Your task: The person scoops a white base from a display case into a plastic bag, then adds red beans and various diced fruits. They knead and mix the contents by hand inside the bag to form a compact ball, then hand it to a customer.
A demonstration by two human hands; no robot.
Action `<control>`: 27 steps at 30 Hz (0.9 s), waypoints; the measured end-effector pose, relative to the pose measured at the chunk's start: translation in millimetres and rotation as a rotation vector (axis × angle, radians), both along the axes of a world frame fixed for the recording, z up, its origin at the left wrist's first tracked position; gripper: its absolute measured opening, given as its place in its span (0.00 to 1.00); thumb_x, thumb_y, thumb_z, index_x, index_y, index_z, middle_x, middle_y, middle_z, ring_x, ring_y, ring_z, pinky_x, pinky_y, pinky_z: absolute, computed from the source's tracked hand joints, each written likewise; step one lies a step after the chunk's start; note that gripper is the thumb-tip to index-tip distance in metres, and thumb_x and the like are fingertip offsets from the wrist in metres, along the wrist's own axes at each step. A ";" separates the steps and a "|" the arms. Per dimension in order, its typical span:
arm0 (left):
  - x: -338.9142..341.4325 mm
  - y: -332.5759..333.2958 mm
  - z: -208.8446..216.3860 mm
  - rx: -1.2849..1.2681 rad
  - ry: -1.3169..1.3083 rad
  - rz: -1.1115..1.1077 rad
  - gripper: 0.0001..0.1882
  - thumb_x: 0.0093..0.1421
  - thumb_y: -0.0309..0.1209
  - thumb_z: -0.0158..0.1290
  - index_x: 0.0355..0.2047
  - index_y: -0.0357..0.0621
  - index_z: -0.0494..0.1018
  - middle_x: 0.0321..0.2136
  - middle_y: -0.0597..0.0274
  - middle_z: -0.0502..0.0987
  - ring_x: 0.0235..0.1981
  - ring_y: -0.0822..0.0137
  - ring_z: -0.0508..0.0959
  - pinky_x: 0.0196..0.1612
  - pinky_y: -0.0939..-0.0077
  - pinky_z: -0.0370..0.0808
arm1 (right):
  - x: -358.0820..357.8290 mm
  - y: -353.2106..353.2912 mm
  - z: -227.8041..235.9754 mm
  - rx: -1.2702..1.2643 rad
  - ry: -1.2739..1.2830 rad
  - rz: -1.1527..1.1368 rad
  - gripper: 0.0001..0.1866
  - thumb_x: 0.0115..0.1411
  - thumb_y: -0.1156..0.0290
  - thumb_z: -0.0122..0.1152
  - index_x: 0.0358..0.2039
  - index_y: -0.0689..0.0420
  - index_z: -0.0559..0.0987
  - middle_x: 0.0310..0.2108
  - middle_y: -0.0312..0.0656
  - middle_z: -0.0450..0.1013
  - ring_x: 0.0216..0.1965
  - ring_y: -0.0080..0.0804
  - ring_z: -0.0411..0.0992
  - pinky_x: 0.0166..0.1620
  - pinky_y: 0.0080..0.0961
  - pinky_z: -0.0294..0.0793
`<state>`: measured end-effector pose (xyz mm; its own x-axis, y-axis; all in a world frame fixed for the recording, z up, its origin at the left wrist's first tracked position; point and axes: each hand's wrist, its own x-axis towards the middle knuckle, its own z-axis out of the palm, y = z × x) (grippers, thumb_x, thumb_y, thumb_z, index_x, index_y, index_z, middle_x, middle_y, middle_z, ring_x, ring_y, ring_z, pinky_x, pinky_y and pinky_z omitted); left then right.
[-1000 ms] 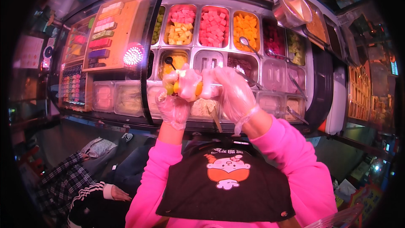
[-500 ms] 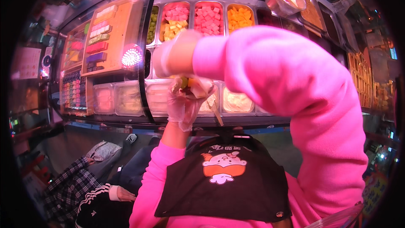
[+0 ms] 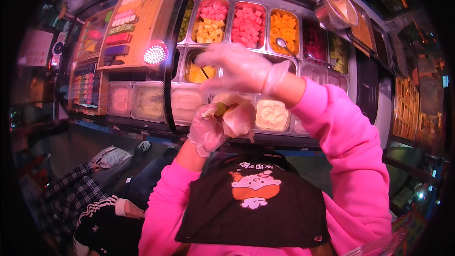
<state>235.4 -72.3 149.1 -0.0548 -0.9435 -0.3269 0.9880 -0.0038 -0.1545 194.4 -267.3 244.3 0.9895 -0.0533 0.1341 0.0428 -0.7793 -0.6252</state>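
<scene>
My left hand (image 3: 207, 130), in a clear plastic glove, is closed around a pale, thin folded wrap (image 3: 238, 119). A green grape-like piece (image 3: 221, 109) and a bit of yellow show at the wrap's top. Above it my gloved right hand (image 3: 241, 70) reaches leftward over the trays. Its fingers are blurred but spread apart, with nothing visible in them. Between the thumb and fingers a metal tray of yellow fruit (image 3: 195, 73) shows, a dark handle across it. Just right of the wrap sits a tub of cream-coloured spread (image 3: 272, 114).
Behind are metal trays of pink cubes (image 3: 248, 23), pink and yellow cubes (image 3: 210, 28), and orange cubes (image 3: 283, 28) with a spoon (image 3: 283, 43). A wooden tray of coloured bars (image 3: 147, 33) stands left, past a dark divider (image 3: 168, 99). A person's hand (image 3: 134, 210) shows lower left.
My right hand has moved right and nearer from the back trays, its forearm lowering to uncover the orange tray and spoon. The wrap in my left hand has come slightly nearer and turned more upright.
</scene>
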 end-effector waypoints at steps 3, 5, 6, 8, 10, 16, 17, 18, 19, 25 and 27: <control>1.1 -0.3 -7.8 -0.111 -0.088 -0.154 0.35 0.64 0.44 0.52 0.68 0.40 0.63 0.65 0.42 0.68 0.63 0.33 0.71 0.55 0.11 0.66 | -9.0 -17.7 -10.6 0.337 0.726 -0.089 0.24 0.60 0.51 0.71 0.28 0.64 0.84 0.22 0.45 0.78 0.25 0.43 0.77 0.32 0.35 0.77; 2.1 -2.8 -11.2 -0.168 -0.129 -0.215 0.35 0.64 0.44 0.52 0.68 0.41 0.63 0.65 0.42 0.68 0.62 0.32 0.72 0.54 0.12 0.68 | -20.3 -13.9 -22.5 0.733 0.911 -0.133 0.26 0.61 0.48 0.70 0.30 0.64 0.85 0.26 0.41 0.79 0.25 0.30 0.76 0.30 0.27 0.76; 2.4 -2.7 -11.8 -0.167 -0.136 -0.240 0.35 0.64 0.44 0.52 0.68 0.41 0.63 0.64 0.42 0.69 0.61 0.32 0.72 0.54 0.12 0.68 | -23.3 -14.9 -27.5 0.716 0.837 -0.097 0.23 0.60 0.52 0.73 0.29 0.65 0.85 0.26 0.39 0.79 0.27 0.25 0.76 0.30 0.25 0.76; 3.1 -3.2 -11.4 -0.122 -0.200 -0.263 0.35 0.64 0.43 0.52 0.68 0.41 0.62 0.64 0.41 0.69 0.61 0.32 0.72 0.53 0.12 0.68 | -25.7 -12.8 -37.4 0.771 0.798 -0.147 0.20 0.60 0.56 0.73 0.29 0.64 0.83 0.25 0.39 0.78 0.27 0.25 0.76 0.29 0.25 0.76; 4.0 -3.3 -9.5 -0.058 -0.184 -0.263 0.35 0.63 0.42 0.52 0.68 0.42 0.62 0.64 0.41 0.69 0.60 0.31 0.73 0.53 0.12 0.69 | -27.1 -12.2 -44.7 0.871 0.706 -0.240 0.17 0.61 0.61 0.72 0.28 0.63 0.82 0.25 0.39 0.78 0.27 0.25 0.76 0.29 0.25 0.76; 3.9 -2.4 0.6 0.017 -0.066 -0.209 0.33 0.62 0.40 0.51 0.66 0.38 0.64 0.58 0.39 0.73 0.53 0.33 0.78 0.48 0.22 0.76 | -30.6 -4.9 -67.4 1.319 0.396 -0.528 0.10 0.64 0.70 0.69 0.29 0.60 0.79 0.27 0.39 0.79 0.29 0.25 0.79 0.32 0.22 0.79; 3.7 -2.5 2.0 0.016 -0.024 -0.211 0.34 0.62 0.39 0.51 0.66 0.37 0.64 0.58 0.39 0.73 0.53 0.32 0.77 0.47 0.21 0.76 | -29.1 0.1 -72.6 1.380 0.316 -0.544 0.09 0.64 0.70 0.69 0.30 0.60 0.80 0.28 0.39 0.79 0.30 0.25 0.79 0.33 0.22 0.79; 3.5 -1.8 3.4 0.014 0.018 -0.212 0.34 0.62 0.39 0.51 0.66 0.37 0.63 0.58 0.39 0.73 0.54 0.31 0.77 0.47 0.19 0.75 | -28.9 1.4 -76.0 1.437 0.283 -0.592 0.09 0.65 0.70 0.69 0.30 0.60 0.80 0.29 0.39 0.80 0.30 0.25 0.80 0.35 0.21 0.80; 3.3 -1.1 4.1 0.014 0.044 -0.203 0.34 0.62 0.38 0.51 0.66 0.37 0.64 0.58 0.39 0.73 0.54 0.31 0.77 0.47 0.19 0.76 | -28.7 1.3 -78.3 1.492 0.201 -0.537 0.09 0.65 0.70 0.69 0.31 0.60 0.81 0.30 0.39 0.80 0.31 0.25 0.80 0.35 0.21 0.79; 4.7 4.6 -4.8 -0.037 0.126 -0.133 0.33 0.64 0.41 0.51 0.66 0.38 0.65 0.58 0.40 0.74 0.55 0.30 0.76 0.46 0.20 0.78 | -28.8 -11.1 -63.7 1.385 0.096 -0.245 0.09 0.61 0.72 0.72 0.39 0.62 0.87 0.34 0.40 0.82 0.34 0.25 0.80 0.38 0.24 0.79; 7.7 5.2 -9.5 -0.068 0.078 -0.058 0.34 0.64 0.44 0.52 0.66 0.40 0.64 0.59 0.42 0.73 0.56 0.33 0.77 0.46 0.21 0.79 | -32.1 -8.3 -54.8 1.135 -0.022 -0.084 0.08 0.58 0.73 0.74 0.37 0.62 0.88 0.37 0.41 0.84 0.36 0.27 0.81 0.42 0.26 0.81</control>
